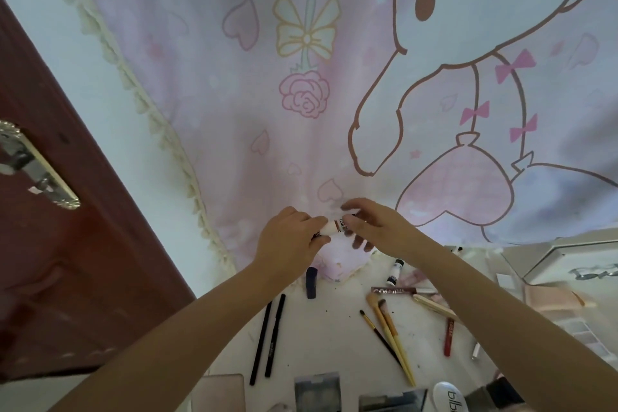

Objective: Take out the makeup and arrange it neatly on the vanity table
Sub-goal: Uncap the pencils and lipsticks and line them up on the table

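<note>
My left hand (289, 237) and my right hand (374, 224) both grip a small white makeup tube (336, 227) with a dark label, held level above the back of the white vanity table (334, 338). My fingers cover both of its ends. Below on the table lie two black pencils (269, 334), a dark blue stick (311, 282), a white bottle with a black cap (394, 273), a glittery tube (394, 291), several yellow-handled brushes (391, 334) and a red tube (449, 338).
A pink cartoon curtain (301, 94) hangs behind the table, its hem bunched under my hands. A red-brown door (50, 244) with a metal handle stands at left. Compacts and palettes (317, 390) line the near edge; boxes and a mirror tray (568, 264) sit at right.
</note>
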A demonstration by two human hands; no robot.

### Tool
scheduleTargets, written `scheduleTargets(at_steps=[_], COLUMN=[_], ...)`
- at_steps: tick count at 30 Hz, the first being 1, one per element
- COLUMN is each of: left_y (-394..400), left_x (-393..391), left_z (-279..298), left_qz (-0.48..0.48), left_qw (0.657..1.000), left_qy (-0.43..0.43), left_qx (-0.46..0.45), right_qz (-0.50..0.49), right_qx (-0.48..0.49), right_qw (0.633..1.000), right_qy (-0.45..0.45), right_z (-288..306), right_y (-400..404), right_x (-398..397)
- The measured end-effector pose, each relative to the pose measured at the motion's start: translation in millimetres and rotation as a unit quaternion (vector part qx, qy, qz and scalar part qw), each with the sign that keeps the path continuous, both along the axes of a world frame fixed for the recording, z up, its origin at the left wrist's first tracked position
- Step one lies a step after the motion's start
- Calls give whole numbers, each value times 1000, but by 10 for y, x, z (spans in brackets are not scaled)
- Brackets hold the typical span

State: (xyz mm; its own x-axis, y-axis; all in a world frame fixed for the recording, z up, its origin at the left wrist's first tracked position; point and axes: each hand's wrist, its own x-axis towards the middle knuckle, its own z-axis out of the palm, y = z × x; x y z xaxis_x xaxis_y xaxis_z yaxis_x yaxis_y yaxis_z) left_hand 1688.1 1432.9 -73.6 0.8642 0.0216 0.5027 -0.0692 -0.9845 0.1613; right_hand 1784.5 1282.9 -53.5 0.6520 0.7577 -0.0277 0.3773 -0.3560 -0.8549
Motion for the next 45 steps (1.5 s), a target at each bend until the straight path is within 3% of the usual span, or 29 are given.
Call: scheduleTargets(at_steps=[5, 8, 12, 15, 18, 23, 27, 30, 38, 45], left_y=[76, 83, 92, 149, 199, 241, 162, 84, 8, 20], left_x=[33, 47, 25, -32, -82, -82, -51, -66, 62, 90], left_z=[-155, -249, -421, -596, -806, -1101, -1316, -1484, -1736, -1869], left_qz=[27, 36, 39, 43, 49, 88, 139, 171, 274, 301], left_qw=[997, 993, 978, 955, 928, 888, 862, 830, 831, 832], left_qy=[74, 111, 168, 228, 296, 340, 321, 331, 330, 311], left_qx=[-14, -29, -114, -186, -222, -296, -367, -414, -354, -348], right_qz=[19, 30, -39, -54, -4, 114, 155, 132, 111, 125], right_qx=[-18, -3, 25, -78, -212, -373, -335, -312, -264, -265], right_qw=[994, 998, 999, 995, 977, 908, 914, 922, 940, 940], right_qy=[-106, -52, 26, 16, -7, -156, -170, -189, -186, -176], right_z=[-76, -171, -449, -843, -1290, -1864, -2154, -2313, -2467, -2503], right_y=[-12, -33, -57, -103, -151, -172, -163, -186, -245, -273], right_x=[-5, 25, 89, 85, -18, -242, -331, -362, -396, -351])
